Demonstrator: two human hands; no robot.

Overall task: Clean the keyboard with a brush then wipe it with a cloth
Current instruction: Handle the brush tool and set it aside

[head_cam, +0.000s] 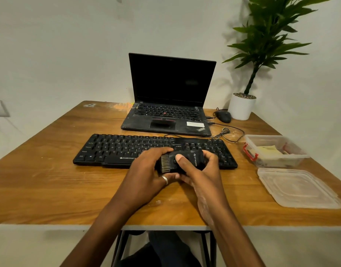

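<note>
I have the brush (187,160) in both hands, just above the near edge of the keyboard (117,149). My left hand (144,170) has its fingers (158,151) curled round the bristle end, and my right hand (202,174) wraps the body with the thumb on top. To brush well, I judge I should free the bristles (164,163), turn them down towards the keys, and sweep row by row towards one edge so the dust leaves the gaps.

The keyboard is black and wired, and it lies flat across the middle of the bench (69,185), in front of a laptop (169,112). Something yellowish in the open tub (281,161) to my right may be the cloth, but I can't tell from here.
</note>
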